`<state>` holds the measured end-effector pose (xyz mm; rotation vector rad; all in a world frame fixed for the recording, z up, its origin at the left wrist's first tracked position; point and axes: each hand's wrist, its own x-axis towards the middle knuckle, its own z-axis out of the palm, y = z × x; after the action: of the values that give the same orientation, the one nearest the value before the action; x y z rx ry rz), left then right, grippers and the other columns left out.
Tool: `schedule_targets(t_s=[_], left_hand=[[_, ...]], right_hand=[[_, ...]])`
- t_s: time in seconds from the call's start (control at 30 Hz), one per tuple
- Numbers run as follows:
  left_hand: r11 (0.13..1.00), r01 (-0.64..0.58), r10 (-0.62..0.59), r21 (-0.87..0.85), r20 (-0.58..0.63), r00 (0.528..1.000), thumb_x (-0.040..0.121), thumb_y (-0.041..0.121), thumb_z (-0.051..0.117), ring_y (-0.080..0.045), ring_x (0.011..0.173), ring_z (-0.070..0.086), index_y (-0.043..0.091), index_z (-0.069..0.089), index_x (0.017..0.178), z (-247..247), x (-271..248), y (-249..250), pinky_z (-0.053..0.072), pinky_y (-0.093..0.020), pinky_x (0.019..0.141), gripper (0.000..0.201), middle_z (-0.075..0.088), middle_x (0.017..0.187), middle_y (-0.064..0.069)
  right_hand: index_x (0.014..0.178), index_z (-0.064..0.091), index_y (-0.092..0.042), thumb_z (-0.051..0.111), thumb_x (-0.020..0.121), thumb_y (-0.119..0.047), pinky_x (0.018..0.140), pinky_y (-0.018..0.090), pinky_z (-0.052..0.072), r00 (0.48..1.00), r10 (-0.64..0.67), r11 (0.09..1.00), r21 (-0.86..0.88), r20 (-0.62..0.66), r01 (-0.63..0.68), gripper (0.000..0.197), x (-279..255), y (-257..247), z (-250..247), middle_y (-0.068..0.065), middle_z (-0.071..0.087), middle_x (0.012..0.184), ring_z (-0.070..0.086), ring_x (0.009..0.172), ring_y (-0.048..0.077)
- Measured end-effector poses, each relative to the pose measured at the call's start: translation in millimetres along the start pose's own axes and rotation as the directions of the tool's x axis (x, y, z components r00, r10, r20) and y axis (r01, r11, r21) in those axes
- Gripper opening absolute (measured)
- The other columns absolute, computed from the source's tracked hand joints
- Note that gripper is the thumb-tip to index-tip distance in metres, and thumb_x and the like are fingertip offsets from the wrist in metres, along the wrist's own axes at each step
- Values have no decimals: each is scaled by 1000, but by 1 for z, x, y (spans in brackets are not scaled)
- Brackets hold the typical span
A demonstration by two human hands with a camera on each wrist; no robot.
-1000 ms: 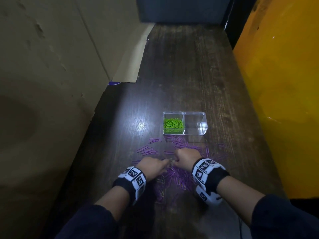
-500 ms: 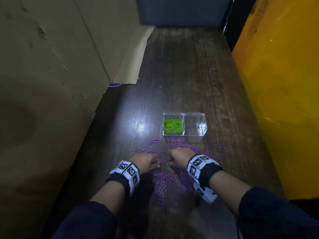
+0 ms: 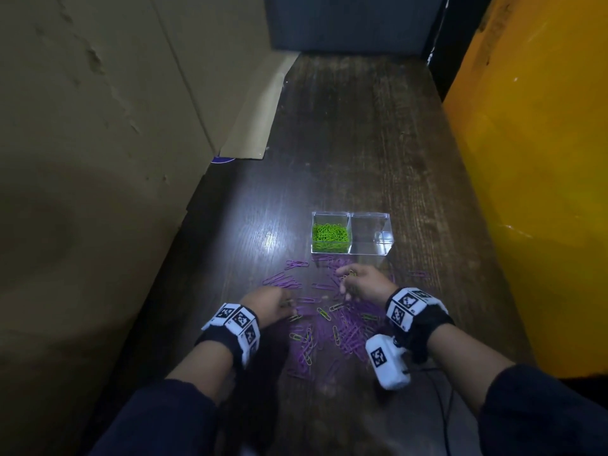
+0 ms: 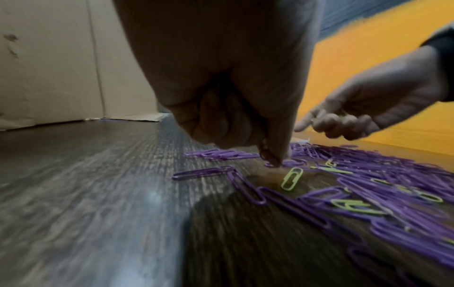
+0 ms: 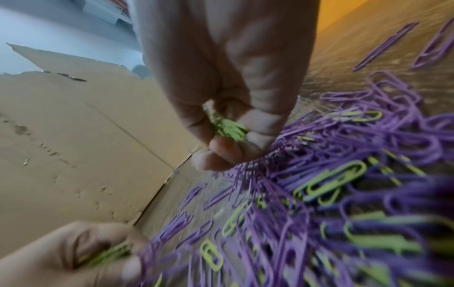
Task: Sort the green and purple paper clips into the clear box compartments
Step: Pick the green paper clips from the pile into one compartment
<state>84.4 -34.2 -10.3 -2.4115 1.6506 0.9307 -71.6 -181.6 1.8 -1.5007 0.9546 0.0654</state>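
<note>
Green clips [image 5: 229,129] sit pinched in our right hand [image 3: 363,283], a few more in our left hand [image 3: 271,302]. We judge the green-picking step nearly done; next, carry them ahead to the clear box [image 3: 390,230] and its green-filled compartment [image 3: 330,236].

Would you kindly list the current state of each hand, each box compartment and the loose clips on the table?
Left compartment: holds a heap of green clips.
Right compartment: no clips inside.
Purple clips: all loose on the table, unsorted.
Loose green clips: a few scattered among the purple.
Right hand: raised, pinching a bunch of green clips.
Left hand: low over the table, curled round green clips.
</note>
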Motion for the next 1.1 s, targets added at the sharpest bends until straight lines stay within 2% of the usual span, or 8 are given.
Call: schedule_targets(t_s=[0.1,0.23,0.37,0.5,0.77,0.9,0.97,1.1], left_hand=[[999,40,-41,-21,-54,998,94,38,46,-24,103,61,16,62,114,-3,-4,-7,45,-29,84,33,67,111,-7],[994,102,-104,-26,-153,983,95,37,44,-23,112,59,21,57,123,-4,-10,-9,46,-29,88,34,64,120,-4],[988,148,-134,37,-247,960,93,44,45,-19,112,58,26,53,123,4,-17,-3,47,-27,84,35,64,119,1],[979,188,-172,75,-183,968,85,53,53,-22,108,61,21,56,107,19,-20,4,47,-30,83,39,65,113,-3],[976,211,-218,-53,-228,949,95,31,36,-32,106,60,9,53,106,18,-18,10,46,-35,83,30,63,113,-16],[968,154,-200,-197,-242,950,94,20,35,-34,97,59,2,53,99,10,-16,11,44,-34,75,26,63,105,-23],[958,121,-186,-261,-241,953,93,18,36,-35,94,59,1,54,96,7,-13,12,43,-35,74,24,63,101,-24],[936,52,-134,-349,-215,967,93,13,38,-34,90,59,6,49,84,5,-1,23,41,-34,71,16,61,92,-24]], right_hand=[[112,56,5,44,94,-6,41,15,37,1000,11,996,-85,-24,-13,24,0,3,7,4,54,65,48,35,-1],[81,61,-11,63,85,-26,80,33,50,994,-105,804,-585,29,103,15,5,11,28,14,69,94,64,85,21],[101,62,-3,61,85,-24,81,34,49,990,-115,550,-825,83,133,27,9,12,47,17,65,108,61,102,31],[96,64,-1,51,87,-17,78,32,48,992,-50,516,-848,116,125,23,11,8,50,18,66,104,63,99,31],[84,64,-9,55,90,-15,84,36,48,987,-158,905,-398,15,151,13,-1,-5,22,6,66,85,57,84,19],[86,64,-5,62,87,-20,81,28,44,991,-130,847,-518,6,115,15,-8,-12,9,11,67,92,55,82,16],[80,60,-6,55,90,-15,64,19,44,997,-78,868,-493,-13,62,14,-9,-9,6,6,60,77,53,65,10],[68,45,-10,39,93,-1,31,13,27,997,43,999,35,-61,-41,28,-9,7,-6,-2,62,51,41,28,0]])
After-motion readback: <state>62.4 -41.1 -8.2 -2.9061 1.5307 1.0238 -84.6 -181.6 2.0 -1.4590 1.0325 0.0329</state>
